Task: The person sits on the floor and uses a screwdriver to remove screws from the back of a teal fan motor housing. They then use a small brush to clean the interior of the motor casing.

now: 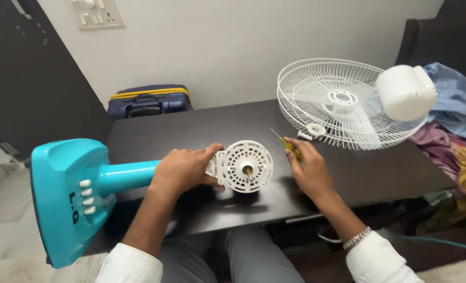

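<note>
Centre frame: our left hand (183, 169) clamps the fan motor housing (243, 166), right hand (307, 169) pinches a screwdriver (285, 142); the tip may slip off, scratching the table (191, 131).

Left hand (185, 169) grips fan motor (246, 166); right hand (307, 167) holds screwdriver (287, 144).

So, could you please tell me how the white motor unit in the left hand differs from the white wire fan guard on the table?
The motor unit is small, round and perforated plastic; the fan guard is far wider, open wire. The left hand grips the motor unit on its teal stand; nobody touches the guard, which lies on the table. Both are white and circular.
</note>
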